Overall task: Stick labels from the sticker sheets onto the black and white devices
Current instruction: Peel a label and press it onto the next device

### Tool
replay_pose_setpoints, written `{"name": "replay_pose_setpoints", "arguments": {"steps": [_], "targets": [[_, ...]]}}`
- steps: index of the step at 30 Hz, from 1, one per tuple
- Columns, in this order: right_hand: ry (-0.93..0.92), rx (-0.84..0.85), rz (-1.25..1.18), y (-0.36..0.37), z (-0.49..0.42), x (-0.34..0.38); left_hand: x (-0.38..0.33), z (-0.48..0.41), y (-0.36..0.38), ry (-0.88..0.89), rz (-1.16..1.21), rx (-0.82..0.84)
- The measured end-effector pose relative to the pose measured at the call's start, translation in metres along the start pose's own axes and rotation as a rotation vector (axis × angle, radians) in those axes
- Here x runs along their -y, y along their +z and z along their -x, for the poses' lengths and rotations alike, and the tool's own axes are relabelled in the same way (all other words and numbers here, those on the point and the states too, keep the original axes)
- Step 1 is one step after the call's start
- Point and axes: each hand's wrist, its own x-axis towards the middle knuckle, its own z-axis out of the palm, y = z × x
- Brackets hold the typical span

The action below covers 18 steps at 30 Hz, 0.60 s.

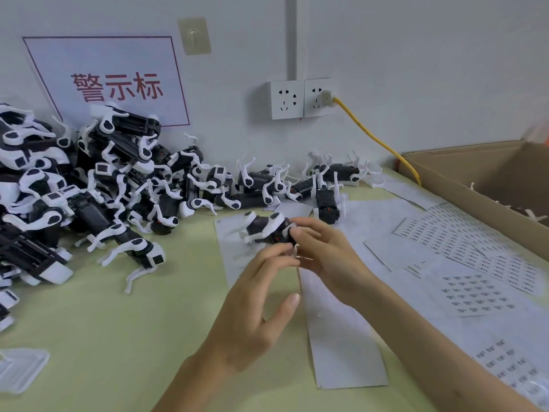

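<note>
Hands meet over the pale green surface (118, 337). The right hand (323, 254) grips one end of a black and white device (264, 228), and the left hand (252, 304) touches that same end with loose, extended fingers. A cardboard box (505, 168) along the right edge shows white pieces inside. The device pile (89, 188) fills the left. Sticker sheets (475, 292) lie right of the hands. The held device runs left to right, free end toward the pile. Bare surface opens near-left.
</note>
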Motion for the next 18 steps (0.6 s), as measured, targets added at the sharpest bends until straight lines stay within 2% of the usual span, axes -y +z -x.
{"name": "replay_pose_setpoints", "arguments": {"steps": [3, 8, 13, 18], "targets": [[-0.065, -0.060, -0.076, -0.002, -0.001, 0.003, 0.001, -0.001, 0.000, -0.029, 0.107, -0.094], [-0.140, -0.073, -0.061, -0.002, -0.001, 0.003, -0.002, -0.003, -0.005, -0.272, 0.472, -0.250], [-0.225, 0.138, 0.065, 0.001, 0.003, 0.005, -0.001, -0.016, -0.012, -0.586, 0.814, -0.147], [-0.204, 0.231, 0.205, 0.004, 0.008, 0.006, 0.002, -0.012, -0.009, -0.633, 0.784, -0.148]]}}
